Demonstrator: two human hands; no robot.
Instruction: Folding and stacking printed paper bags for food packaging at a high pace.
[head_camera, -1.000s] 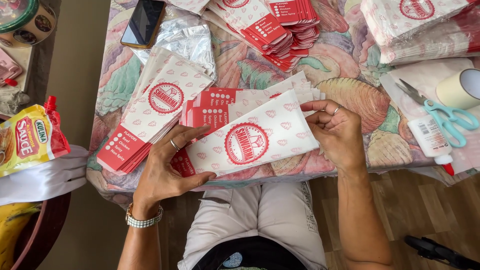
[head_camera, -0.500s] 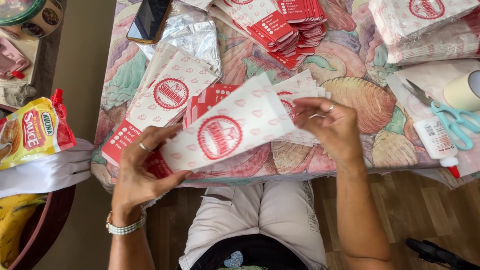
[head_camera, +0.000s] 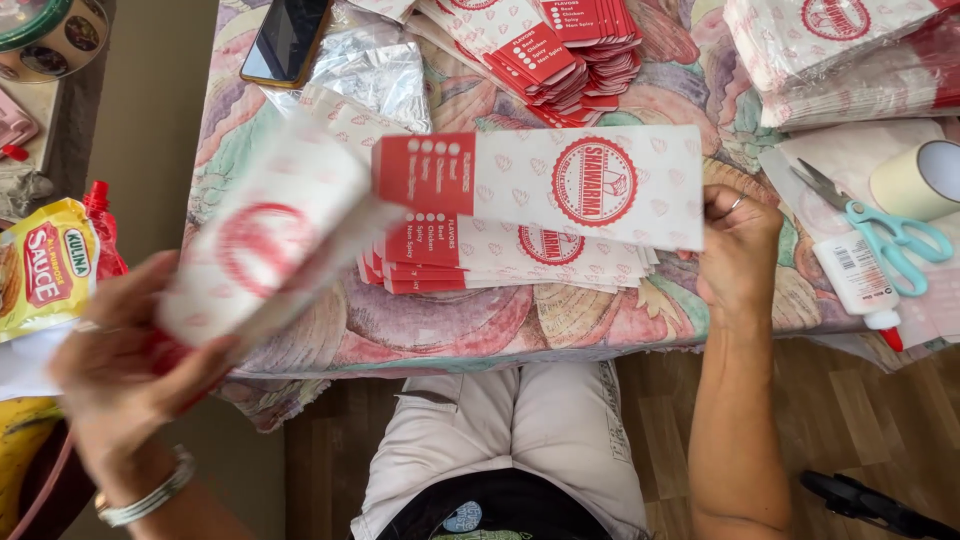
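While both hands are busy, each grips its own paper sleeve above the table edge.
Left hand: the left hand (head_camera: 120, 385), lower left of the frame and blurred, has its fingers clamped on the lower end of a rolled-looking white paper sleeve with a red round emblem (head_camera: 275, 235), which slants up toward the centre.
Right hand: the right hand (head_camera: 740, 250), right of centre, pinches the right end of a flat white paper sleeve with a red end panel and red round emblem (head_camera: 545, 185), held level.
Below it: a fanned stack of matching red-and-white sleeves (head_camera: 510, 255) lies on the floral patterned tablecloth (head_camera: 480, 325), just under the flat sleeve.
Upper centre: another pile of red-ended sleeves (head_camera: 560, 55); left of it a crinkled silver foil sheet (head_camera: 375, 70) and a black phone (head_camera: 285, 40).
Right edge: teal-handled scissors (head_camera: 885, 235), a white glue bottle with a red tip (head_camera: 860, 285) and a roll of beige tape (head_camera: 920, 180).
Left edge: a yellow sauce pouch with a red cap (head_camera: 50, 265).
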